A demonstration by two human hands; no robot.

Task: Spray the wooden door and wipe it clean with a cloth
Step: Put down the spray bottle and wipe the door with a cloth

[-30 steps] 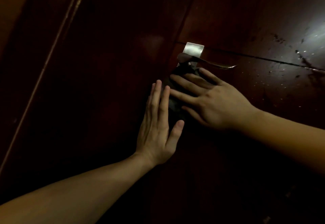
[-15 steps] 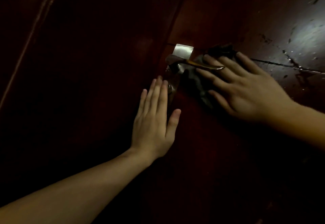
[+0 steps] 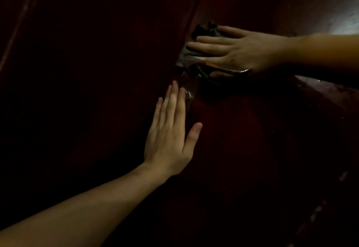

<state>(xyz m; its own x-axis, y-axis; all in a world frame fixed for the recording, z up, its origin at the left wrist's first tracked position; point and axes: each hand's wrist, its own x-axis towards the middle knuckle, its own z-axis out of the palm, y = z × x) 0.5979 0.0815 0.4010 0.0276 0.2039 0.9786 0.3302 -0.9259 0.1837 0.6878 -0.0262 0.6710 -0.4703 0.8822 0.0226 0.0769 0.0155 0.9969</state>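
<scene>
The dark reddish wooden door [image 3: 252,140] fills the view in dim light. My right hand [image 3: 239,49] lies flat with straight fingers on a dark grey cloth [image 3: 206,30], pressing it against the door above the metal lever handle [image 3: 225,69]. The cloth covers the handle's plate. My left hand [image 3: 171,136] rests flat on the door below and left of the handle, fingers straight and together, its fingertips beside the lock edge. No spray bottle is in view.
The door's edge and frame [image 3: 21,23] run diagonally at the upper left. A bright glare and wet droplets [image 3: 345,23] show on the door at the upper right.
My right hand has slid the cloth up from below the lever to above it, over the plate. My left hand stays flat on the door.
</scene>
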